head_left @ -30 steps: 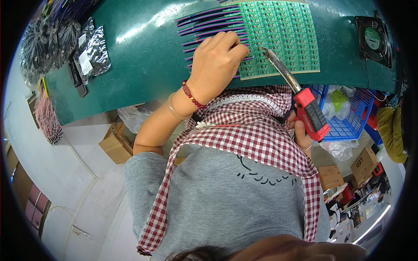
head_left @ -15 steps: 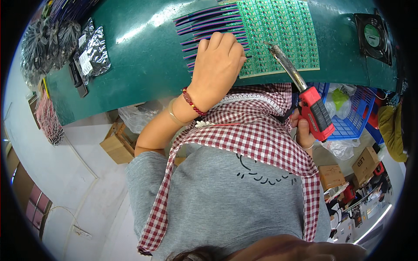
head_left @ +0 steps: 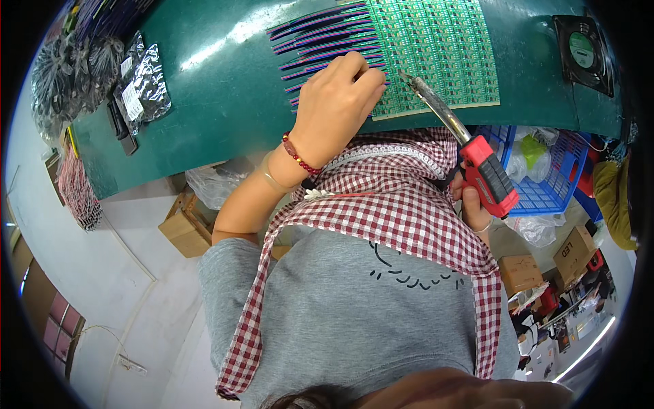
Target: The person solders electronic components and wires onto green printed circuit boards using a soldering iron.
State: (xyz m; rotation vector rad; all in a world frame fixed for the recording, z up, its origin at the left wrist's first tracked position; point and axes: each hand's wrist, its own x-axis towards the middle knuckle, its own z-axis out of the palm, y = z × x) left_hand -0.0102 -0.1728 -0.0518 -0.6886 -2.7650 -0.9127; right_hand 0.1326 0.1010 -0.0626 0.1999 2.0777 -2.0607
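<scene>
My left hand [head_left: 335, 95] is closed in a pinch at the near left edge of a green circuit board panel [head_left: 443, 48]. A dark wire end pokes out past its fingertips, which are mostly hidden from view. Several flat multicoloured wires [head_left: 327, 42] lie side by side along the panel's left edge, partly under this hand. My right hand [head_left: 473, 204] grips the red and black handle of a soldering iron [head_left: 487, 174]. Its metal tip points up and left over the panel, close to my left fingers; I cannot tell whether it touches the board.
A black fan [head_left: 583, 53] rests at the table's right. Plastic-wrapped bundles [head_left: 78, 75], a silver bag [head_left: 144, 88] and a black-handled tool [head_left: 121, 128] lie on the left. Below the table's edge are a blue basket [head_left: 545, 194] and cardboard boxes [head_left: 185, 228].
The soldering iron has shifted slightly left, its tip coming nearer my left fingers. My left hand has turned a little and stays at the panel's edge.
</scene>
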